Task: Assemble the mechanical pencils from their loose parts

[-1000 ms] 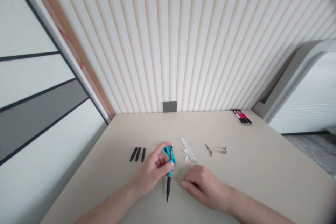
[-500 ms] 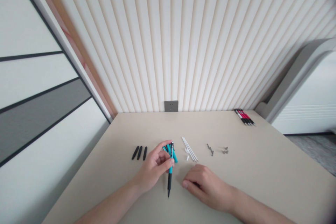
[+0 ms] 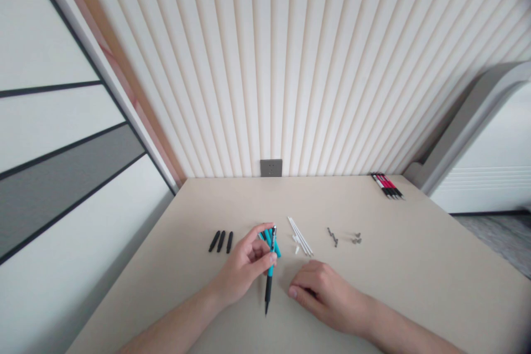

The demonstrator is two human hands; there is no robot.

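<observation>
My left hand (image 3: 246, 265) is closed around a turquoise ballpoint pen (image 3: 268, 286) with a black grip. Its tip points down toward me, and my index finger touches the clicker end. Behind the pen, partly hidden by that hand, lie several turquoise pen barrels (image 3: 277, 247). My right hand (image 3: 326, 293) rests on the table to the right of the pen, its fingers curled in and nothing visible in them. Just beyond it are thin white refills (image 3: 302, 237) and small white plastic pieces (image 3: 296, 244).
On the table (image 3: 232, 199), three black grips (image 3: 221, 241) lie to the left. Small springs (image 3: 332, 237) and small grey metal parts (image 3: 357, 239) lie to the right. Several red, white and black pens (image 3: 388, 186) sit at the far right edge. A wall socket (image 3: 271, 168) is behind.
The pen's tip has dipped slightly toward me, and its clicker end has shifted a touch to the right under my left index finger. My right hand stays where it was.
</observation>
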